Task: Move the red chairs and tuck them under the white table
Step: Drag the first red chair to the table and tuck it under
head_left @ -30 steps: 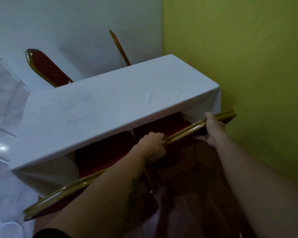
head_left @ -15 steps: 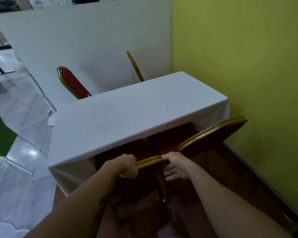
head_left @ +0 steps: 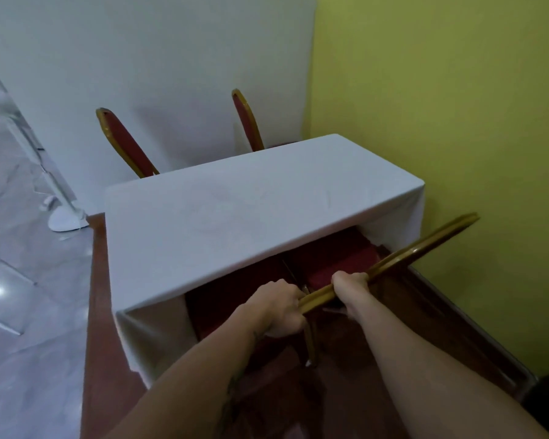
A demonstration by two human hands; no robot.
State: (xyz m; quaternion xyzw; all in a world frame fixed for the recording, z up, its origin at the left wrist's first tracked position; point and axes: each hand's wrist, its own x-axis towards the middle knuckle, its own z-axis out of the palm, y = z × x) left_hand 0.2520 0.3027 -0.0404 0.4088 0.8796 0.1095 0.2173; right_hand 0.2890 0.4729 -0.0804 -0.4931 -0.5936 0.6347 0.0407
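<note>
The person's left hand [head_left: 279, 307] and right hand [head_left: 351, 285] each have a tight grip on the gold top rail of the near red chair [head_left: 390, 264]. Its seat sits partly under the white tabletop [head_left: 235, 217]. The metal frame looks stiff and a bit heavy, so the rail is the best hold. The rail runs long from low left up toward the yellow wall [head_left: 441, 106], and the seat points in under the table.

Red chairs [head_left: 126, 144], gold frames; white table [head_left: 235, 213]; yellow-green wall [head_left: 441, 90].

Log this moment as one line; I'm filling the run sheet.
hands: left, right gripping chair back | seat under table | far chairs: two
</note>
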